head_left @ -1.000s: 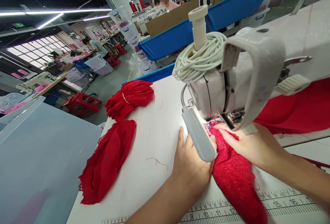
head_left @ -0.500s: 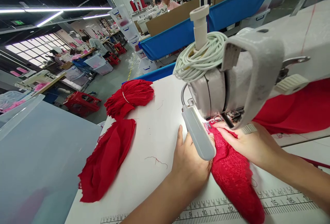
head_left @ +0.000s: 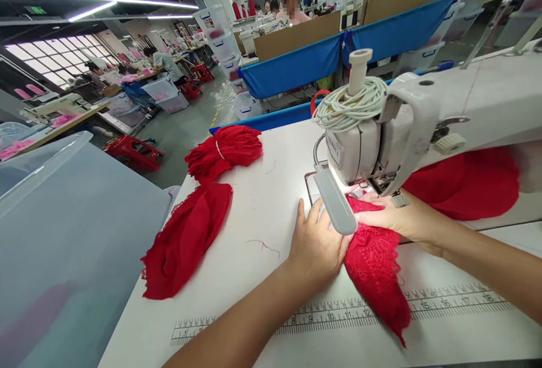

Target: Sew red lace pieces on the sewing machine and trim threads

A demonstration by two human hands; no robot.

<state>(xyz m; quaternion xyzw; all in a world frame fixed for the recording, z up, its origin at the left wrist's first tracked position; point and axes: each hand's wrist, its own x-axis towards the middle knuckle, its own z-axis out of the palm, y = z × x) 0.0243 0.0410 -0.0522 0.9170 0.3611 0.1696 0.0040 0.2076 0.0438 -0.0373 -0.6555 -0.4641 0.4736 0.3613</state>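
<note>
A red lace piece [head_left: 375, 269] lies on the white table [head_left: 262, 215] and runs up under the head of a white sewing machine [head_left: 423, 119]. My left hand [head_left: 315, 246] lies flat on the table at the lace's left edge, fingers stretched forward, partly hidden by the machine's grey lamp [head_left: 334, 207]. My right hand [head_left: 400, 215] rests flat on the lace just in front of the needle area, fingers pointing left.
A pile of red fabric [head_left: 186, 238] and a tied red bundle [head_left: 224, 150] lie at the table's left. More red fabric [head_left: 466, 182] sits behind the machine. A translucent plastic bin [head_left: 63, 232] stands at left. A printed ruler [head_left: 339, 314] runs along the near edge. Other workers sit far behind.
The lace has fed further under the machine, its tail shorter on the table. Both hands have followed it forward. The camera has pulled back and tilted up.
</note>
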